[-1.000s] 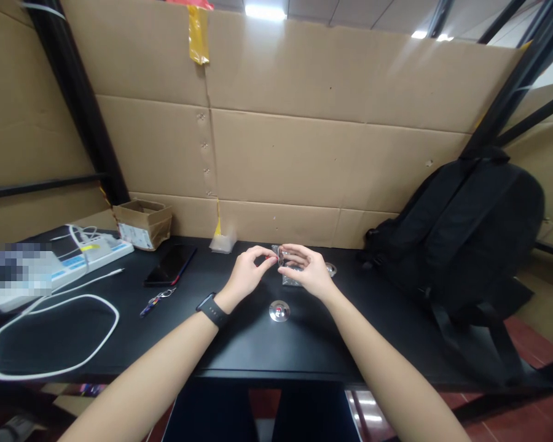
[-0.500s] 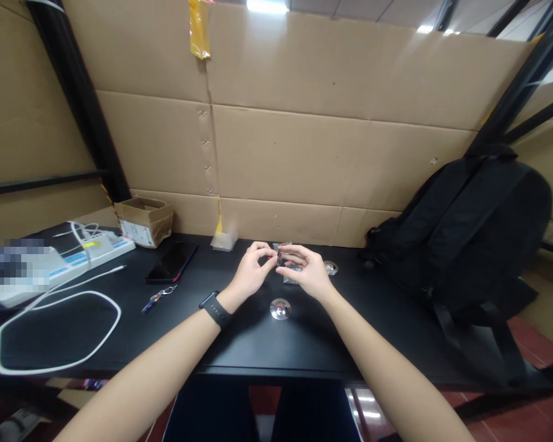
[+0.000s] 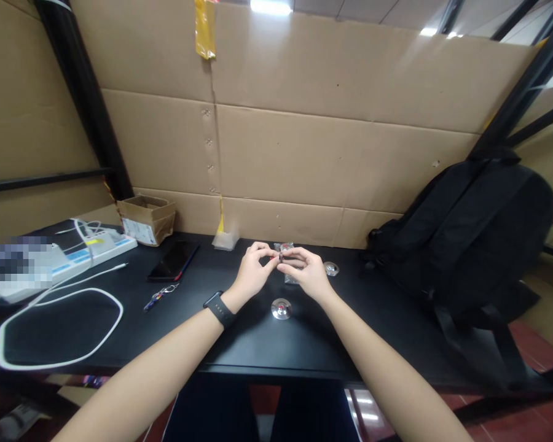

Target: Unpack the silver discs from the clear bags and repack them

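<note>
My left hand and my right hand meet above the black table, fingertips pinched together on a small shiny piece mostly hidden by the fingers; its kind cannot be made out. Behind and below the right fingers lies a clear plastic packet, partly covered. In front of the hands rests a round silver metal disc with a raised middle and a red spot. Another silver disc lies just beyond my right hand. A dark watch is on my left wrist.
Left on the table are a phone, keys, a white cable, a power strip and an open cardboard box. A black backpack stands at right. A cardboard wall closes the back.
My right fingers have drawn closer together around the small piece, toward the left fingertips. The view has shifted slightly; the discs and other table items stay in place.
</note>
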`<state>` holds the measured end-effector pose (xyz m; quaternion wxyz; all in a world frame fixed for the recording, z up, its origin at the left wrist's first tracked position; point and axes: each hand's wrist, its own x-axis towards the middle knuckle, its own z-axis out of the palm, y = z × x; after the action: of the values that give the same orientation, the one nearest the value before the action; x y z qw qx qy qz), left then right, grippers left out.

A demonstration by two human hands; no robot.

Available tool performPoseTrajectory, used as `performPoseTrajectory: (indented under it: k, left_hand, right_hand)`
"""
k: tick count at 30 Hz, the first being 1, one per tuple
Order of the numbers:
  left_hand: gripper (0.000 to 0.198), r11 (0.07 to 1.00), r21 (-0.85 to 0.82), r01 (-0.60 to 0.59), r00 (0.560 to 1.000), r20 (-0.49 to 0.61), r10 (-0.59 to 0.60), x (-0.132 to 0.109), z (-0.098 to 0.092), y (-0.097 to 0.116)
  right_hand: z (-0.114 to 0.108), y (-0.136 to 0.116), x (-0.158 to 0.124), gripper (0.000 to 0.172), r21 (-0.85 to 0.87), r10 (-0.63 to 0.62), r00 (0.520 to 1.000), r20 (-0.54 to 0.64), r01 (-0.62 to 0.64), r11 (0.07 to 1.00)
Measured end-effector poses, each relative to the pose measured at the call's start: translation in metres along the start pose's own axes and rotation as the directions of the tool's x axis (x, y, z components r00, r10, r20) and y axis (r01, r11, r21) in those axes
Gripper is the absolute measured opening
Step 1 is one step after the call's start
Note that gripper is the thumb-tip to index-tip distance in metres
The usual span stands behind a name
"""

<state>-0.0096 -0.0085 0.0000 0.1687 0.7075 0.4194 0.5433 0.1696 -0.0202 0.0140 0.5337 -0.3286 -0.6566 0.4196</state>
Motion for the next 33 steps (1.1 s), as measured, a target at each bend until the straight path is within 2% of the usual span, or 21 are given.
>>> performPoseTrajectory:
  k: [3,6,13,17,21,25,33]
  left_hand:
    - [0.012,1.0,-0.007,0.014,1.0,-0.009,-0.014,0.0,0.0,0.0]
    - [0.015,1.0,-0.001,0.012,1.0,-0.016,-0.012,0.0,-0.002,0.002]
    - [0.012,0.996,0.09,-0.006,1.0,-0.025,0.008,-0.001,-0.003,0.008]
    - [0.011,0.988,0.155,-0.02,0.999,-0.023,0.024,-0.002,-0.005,0.015]
    - [0.012,0.961,0.273,-0.041,0.997,-0.048,0.056,-0.003,-0.01,0.024]
    - [0.013,0.945,0.32,-0.064,0.996,-0.038,0.08,-0.002,-0.014,0.029]
    - [0.014,0.936,0.35,-0.03,0.998,-0.035,0.045,-0.003,-0.014,0.03]
  right_hand:
    - [-0.002,-0.002,0.001,0.034,-0.03,0.003,1.0,0.003,-0.003,1.0]
    - [-0.002,-0.004,0.001,0.033,-0.031,0.006,1.0,0.009,-0.006,0.999]
    - [0.002,-0.004,-0.002,0.035,0.23,0.133,0.991,0.024,-0.135,0.964]
    - [0.003,-0.004,-0.002,0.036,0.266,0.142,0.99,0.026,-0.144,0.953]
    - [0.002,-0.003,0.0,0.032,0.327,0.162,0.986,-0.03,-0.143,0.934]
    - [0.0,-0.004,0.002,0.033,0.336,0.165,0.985,-0.054,-0.138,0.932]
    - [-0.001,-0.006,0.001,0.04,0.306,0.116,0.993,-0.006,-0.108,0.946]
